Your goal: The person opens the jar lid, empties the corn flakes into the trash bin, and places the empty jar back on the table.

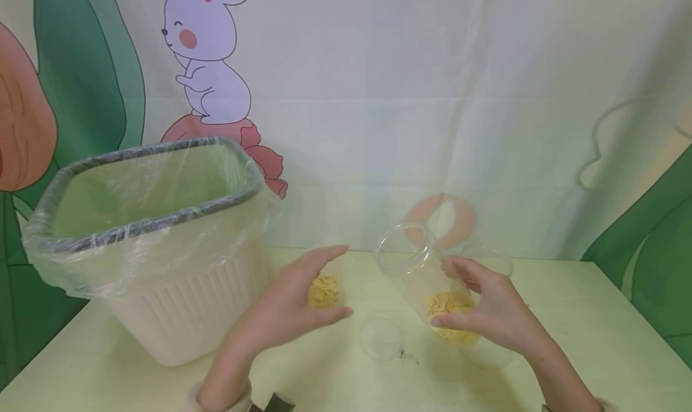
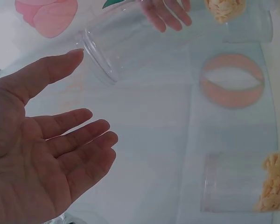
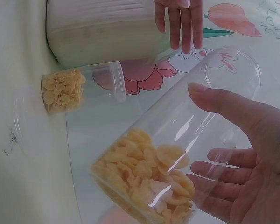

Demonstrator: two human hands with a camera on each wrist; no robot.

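Bin (image 1: 189, 304): one, lined, at the person's left. Jars holding flakes: two; one tilted jar (image 3: 168, 126), raised between right thumb and fingers, one standing jar (image 3: 99, 77) beside the bin. Clear container (image 1: 500, 269): one, partly hidden behind. Hands: two; right hand (image 1: 497, 307) gripping the tilted jar, left hand (image 1: 294, 307) unfolded, holding nothing. Clear disc (image 1: 381, 338): at least one, between jars.

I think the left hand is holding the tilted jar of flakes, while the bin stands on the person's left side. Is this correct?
Not quite: the right hand holds the tilted jar of flakes, as the head view shows. The bin does stand on the person's left side.
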